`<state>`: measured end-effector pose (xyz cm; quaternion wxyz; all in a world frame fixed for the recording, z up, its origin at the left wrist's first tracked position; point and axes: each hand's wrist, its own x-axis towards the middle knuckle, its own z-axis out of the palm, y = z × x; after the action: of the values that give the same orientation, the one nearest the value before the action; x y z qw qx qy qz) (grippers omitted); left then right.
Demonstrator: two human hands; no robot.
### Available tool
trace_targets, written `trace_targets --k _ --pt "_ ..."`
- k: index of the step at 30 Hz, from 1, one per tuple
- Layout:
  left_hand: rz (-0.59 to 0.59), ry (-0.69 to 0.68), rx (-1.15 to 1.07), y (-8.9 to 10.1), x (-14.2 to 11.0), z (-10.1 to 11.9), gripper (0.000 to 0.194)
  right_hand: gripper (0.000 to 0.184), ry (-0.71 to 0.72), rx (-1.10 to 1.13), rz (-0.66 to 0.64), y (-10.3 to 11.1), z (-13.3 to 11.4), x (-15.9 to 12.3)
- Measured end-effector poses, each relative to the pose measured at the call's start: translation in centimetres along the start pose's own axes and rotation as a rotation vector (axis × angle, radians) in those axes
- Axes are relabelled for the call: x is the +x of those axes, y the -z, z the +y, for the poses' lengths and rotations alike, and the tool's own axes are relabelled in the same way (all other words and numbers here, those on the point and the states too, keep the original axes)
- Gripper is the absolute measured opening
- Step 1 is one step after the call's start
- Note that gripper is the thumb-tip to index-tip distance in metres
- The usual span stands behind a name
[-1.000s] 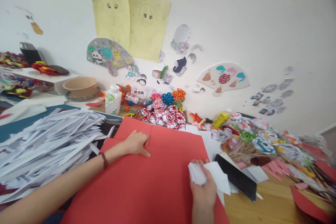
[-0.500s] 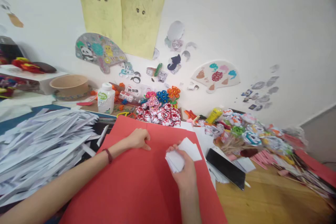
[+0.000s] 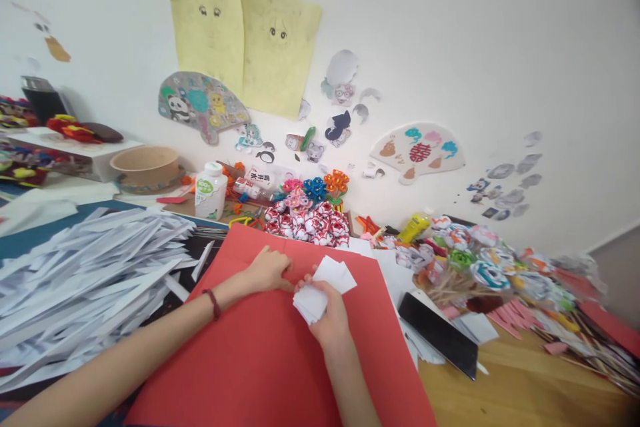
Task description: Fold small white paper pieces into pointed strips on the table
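My right hand (image 3: 331, 317) grips a small stack of white paper slips (image 3: 311, 303), its thumb lying across the top. More white slips (image 3: 341, 276) of the same stack fan out beyond the thumb. Just to the left, my left hand (image 3: 273, 269) is palm down with bent fingers. A gap shows between its thumb and forefinger, and nothing is visible in it. The left thumb tip comes close to the stack's edge; whether it touches I cannot tell. Both hands are over large red paper sheets (image 3: 240, 373).
A big heap of white paper strips (image 3: 100, 280) lies left. A black phone (image 3: 439, 333) rests on papers at right. Behind stand a white bottle (image 3: 210, 192), a round wooden container (image 3: 146, 170) and red-and-white flowers (image 3: 310, 221). Craft pieces (image 3: 493, 267) crowd the back right.
My right hand has moved left with the stack of paper slips, and my left hand has moved slightly right. The hands are now almost together. The view has shifted a little.
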<state>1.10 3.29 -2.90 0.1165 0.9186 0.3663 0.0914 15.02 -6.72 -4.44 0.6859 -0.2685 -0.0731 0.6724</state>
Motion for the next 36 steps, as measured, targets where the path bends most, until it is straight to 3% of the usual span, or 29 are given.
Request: trace_targets --k 3,6,18,22,29,36 --pt "0.031 0.023 0.022 0.5 -0.9 -0.7 0.018 0.029 0.016 -0.005 0.016 0.6 0.2 0.5" --pt "0.050 0.043 0.042 0.8 -1.8 -1.8 0.009 0.027 0.050 0.004 -0.048 0.7 0.1 0.6" --pt "0.053 -0.025 -0.016 0.7 -3.0 -3.9 0.012 0.026 0.157 -0.016 -0.163 1.0 -0.5 1.8" --pt "0.042 -0.017 -0.031 0.8 -2.8 -3.7 0.011 0.028 0.212 -0.034 -0.142 1.7 -0.9 2.8" --pt "0.054 -0.053 -0.066 1.2 -2.7 -1.7 0.034 0.026 0.312 -0.061 -0.087 2.2 -1.8 3.3" --pt "0.020 -0.046 -0.065 1.2 -3.2 -1.5 0.028 0.025 0.369 -0.072 -0.062 1.9 -2.3 3.0"
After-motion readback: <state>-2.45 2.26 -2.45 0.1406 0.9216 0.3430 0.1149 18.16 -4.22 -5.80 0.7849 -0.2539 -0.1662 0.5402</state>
